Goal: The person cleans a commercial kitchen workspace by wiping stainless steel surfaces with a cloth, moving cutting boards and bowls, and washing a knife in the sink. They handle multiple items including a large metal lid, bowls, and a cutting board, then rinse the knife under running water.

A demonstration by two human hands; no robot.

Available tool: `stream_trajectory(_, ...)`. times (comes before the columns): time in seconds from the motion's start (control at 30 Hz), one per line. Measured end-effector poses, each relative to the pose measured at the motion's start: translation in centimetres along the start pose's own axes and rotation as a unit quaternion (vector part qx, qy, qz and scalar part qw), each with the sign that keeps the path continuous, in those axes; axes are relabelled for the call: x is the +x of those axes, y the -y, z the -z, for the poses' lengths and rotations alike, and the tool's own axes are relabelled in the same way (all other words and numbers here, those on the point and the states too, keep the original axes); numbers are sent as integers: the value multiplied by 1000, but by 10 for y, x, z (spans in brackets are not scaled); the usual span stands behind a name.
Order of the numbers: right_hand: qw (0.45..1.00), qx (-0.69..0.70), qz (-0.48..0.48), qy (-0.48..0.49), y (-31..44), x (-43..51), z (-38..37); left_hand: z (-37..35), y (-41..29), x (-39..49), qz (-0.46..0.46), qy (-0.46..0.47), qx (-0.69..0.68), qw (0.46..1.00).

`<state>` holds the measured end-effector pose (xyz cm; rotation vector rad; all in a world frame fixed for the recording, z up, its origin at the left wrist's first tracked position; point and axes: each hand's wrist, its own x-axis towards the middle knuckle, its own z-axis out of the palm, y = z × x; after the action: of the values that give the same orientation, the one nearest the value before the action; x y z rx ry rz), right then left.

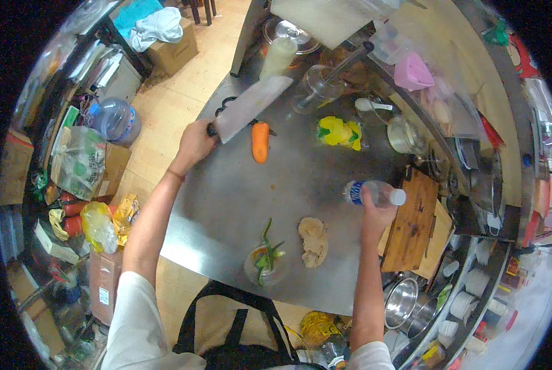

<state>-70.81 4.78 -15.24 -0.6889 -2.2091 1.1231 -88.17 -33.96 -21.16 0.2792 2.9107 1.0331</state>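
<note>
My left hand (197,143) grips the dark handle of a cleaver (255,106), whose broad blade points away over the metal table (220,199). Black-handled scissors (228,100) lie partly hidden behind that blade. Beside it rests a peeled carrot (260,142). On the right, my right hand (378,217) is wrapped around a clear plastic bottle (375,193) with a white cap and blue label. Closer to me are a beige lump (313,243), perhaps ginger or dough, and a clear bowl (252,267) with green vegetable pieces (269,254).
A yellow-and-green packet (339,133) lies toward the back right. Wooden cutting boards (407,219) stand along the right edge. Behind are a clear container with a rod (319,83) and a white spoon (373,105). Left of the table, a large water bottle (117,119) stands low down.
</note>
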Motion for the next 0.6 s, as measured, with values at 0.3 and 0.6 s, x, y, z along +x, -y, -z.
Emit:
stream_trajectory(0.3, 989, -129, 24, -73, -48, -6, 23, -27, -32, 35, -12, 59, 1, 998)
stream_trajectory(0.6, 952, -227, 52, 199, -36, -157, 9, -52, -84, 2, 15, -72, -41, 996)
